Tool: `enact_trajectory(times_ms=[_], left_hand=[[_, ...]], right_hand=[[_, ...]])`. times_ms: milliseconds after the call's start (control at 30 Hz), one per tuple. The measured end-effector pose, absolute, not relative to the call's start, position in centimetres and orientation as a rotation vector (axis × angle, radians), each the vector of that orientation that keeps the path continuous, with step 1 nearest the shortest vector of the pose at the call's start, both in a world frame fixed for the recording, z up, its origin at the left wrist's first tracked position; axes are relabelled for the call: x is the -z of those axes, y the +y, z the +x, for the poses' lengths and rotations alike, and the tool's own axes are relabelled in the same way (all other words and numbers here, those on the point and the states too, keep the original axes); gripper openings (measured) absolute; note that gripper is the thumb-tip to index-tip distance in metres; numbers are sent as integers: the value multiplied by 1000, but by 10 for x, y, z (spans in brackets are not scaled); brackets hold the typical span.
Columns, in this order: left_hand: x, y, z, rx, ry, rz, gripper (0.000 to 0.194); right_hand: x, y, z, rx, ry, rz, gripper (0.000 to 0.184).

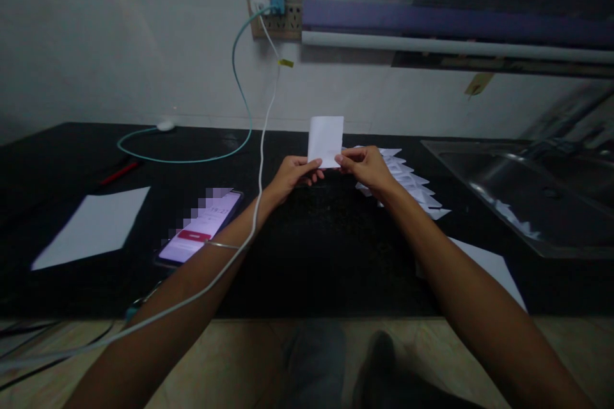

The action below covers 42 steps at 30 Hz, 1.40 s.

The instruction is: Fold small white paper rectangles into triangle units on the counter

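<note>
Pretty dim shot overall, kinda bluish and murky. The glossy black worktop (316, 255) swallows most detail below the hands (327, 169), and the floor under it is dark and smeary. Brightest bit left of them is the lit phone screen (201, 230), partly pixelated. Faint glare on the steel sink (503, 172) off to the right, where things look soft and stretched toward the edge. Light source isn't visible.
</note>
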State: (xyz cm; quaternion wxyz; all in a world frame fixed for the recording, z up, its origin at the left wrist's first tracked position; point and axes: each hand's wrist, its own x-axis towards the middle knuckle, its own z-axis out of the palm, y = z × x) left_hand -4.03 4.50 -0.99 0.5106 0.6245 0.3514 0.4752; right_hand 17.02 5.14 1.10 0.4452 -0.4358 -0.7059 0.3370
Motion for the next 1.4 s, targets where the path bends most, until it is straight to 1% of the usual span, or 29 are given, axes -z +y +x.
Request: enact_trajectory(times_ms=[267, 333, 467, 567, 700, 833, 933, 1167, 1400], left_hand=[[8, 46, -41, -1088, 903, 1604, 40], [9, 47, -41, -1064, 926, 1670, 45], [12, 46, -39, -1072, 939, 1830, 66], [13, 45, -39, -1061, 904, 1874, 73], [14, 46, -37, -1022, 858, 1747, 70], [18, 48, -37, -1086, 797, 1622, 62], [19, 48, -37, -1140, 809, 1663, 59], [18, 50, -36, -1142, 838, 1625, 53], [16, 48, -38, -1217, 794, 1667, 52]], right_hand=[[-12, 53, 173, -827, -1749, -1077, 28], [-12, 54, 174, -825, -1725, -1087, 25], [-12, 54, 174, -844, -1649, -1098, 18], [-12, 54, 174, -847, -1654, -1078, 21], [-12, 55, 176, -825, -1662, -1090, 25], [-11, 58, 180, -860, -1710, -1069, 26], [-9, 59, 182, -873, -1744, -1058, 25], [-12, 57, 181, -880, -1785, -1054, 28], [-14, 54, 180, -913, -1864, -1038, 31]])
